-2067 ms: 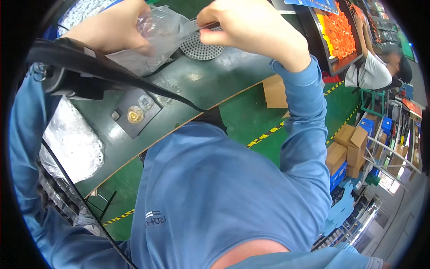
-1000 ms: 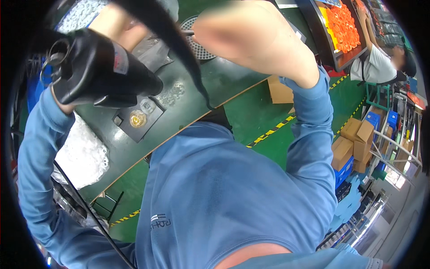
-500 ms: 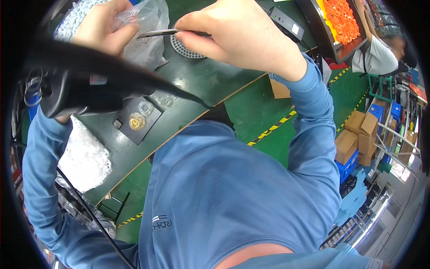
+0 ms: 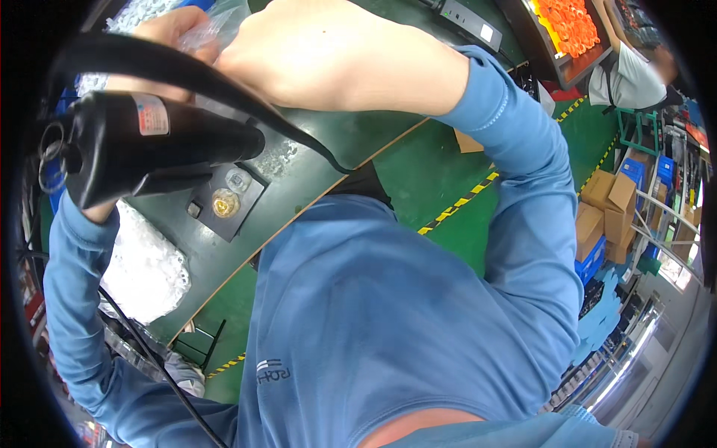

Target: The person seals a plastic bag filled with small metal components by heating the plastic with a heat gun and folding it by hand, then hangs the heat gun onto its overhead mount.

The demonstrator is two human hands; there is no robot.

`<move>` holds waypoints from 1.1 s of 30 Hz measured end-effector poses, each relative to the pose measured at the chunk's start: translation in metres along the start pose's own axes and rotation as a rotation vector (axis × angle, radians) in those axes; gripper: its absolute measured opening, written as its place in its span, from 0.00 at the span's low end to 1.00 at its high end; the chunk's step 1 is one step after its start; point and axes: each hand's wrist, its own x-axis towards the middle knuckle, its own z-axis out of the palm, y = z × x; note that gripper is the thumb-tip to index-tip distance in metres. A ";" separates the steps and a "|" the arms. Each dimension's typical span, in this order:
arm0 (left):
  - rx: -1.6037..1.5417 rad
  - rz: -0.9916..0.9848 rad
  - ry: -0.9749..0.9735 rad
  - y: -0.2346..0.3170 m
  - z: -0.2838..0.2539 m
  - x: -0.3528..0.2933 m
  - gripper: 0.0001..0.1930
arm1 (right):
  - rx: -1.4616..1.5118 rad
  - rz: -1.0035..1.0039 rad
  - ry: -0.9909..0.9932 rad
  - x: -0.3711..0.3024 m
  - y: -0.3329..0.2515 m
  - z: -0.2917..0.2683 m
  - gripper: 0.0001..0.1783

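The right hand [image 4: 291,56] has moved across to sit close by the left hand [image 4: 160,30], covering more of the clear plastic bag [image 4: 228,19]. The slim metal tool it pinched and the studded grey disc have gone from sight. The black strap [image 4: 216,86] has shifted, uncovering more of the black case [image 4: 119,149].

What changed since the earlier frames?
The right hand moved left, up to the left hand and clear plastic bag. Its tweezer-like tool is now hidden; whether it's still held can't be told. Left hand still holds the bag. Dark pad and yellow round piece stayed put.
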 end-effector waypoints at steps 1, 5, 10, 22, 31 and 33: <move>0.231 0.210 0.165 0.004 0.009 -0.001 0.13 | -0.141 -0.067 0.022 -0.003 -0.002 0.001 0.05; 0.042 -0.147 -0.001 0.028 -0.010 -0.015 0.10 | -0.264 -0.090 -0.036 -0.011 -0.016 0.000 0.04; 0.052 -0.339 -0.067 0.040 -0.007 -0.009 0.10 | -0.132 0.100 -0.142 -0.024 -0.014 0.008 0.10; -0.081 -0.418 -0.097 0.054 -0.012 -0.018 0.22 | 0.229 0.480 -0.317 -0.040 -0.031 -0.056 0.05; -0.075 -0.059 0.125 0.013 0.000 -0.042 0.12 | -0.037 0.470 -0.023 -0.051 -0.032 -0.061 0.08; 0.126 -0.027 0.130 0.014 0.000 -0.046 0.11 | -0.150 0.422 0.128 -0.045 -0.033 -0.064 0.15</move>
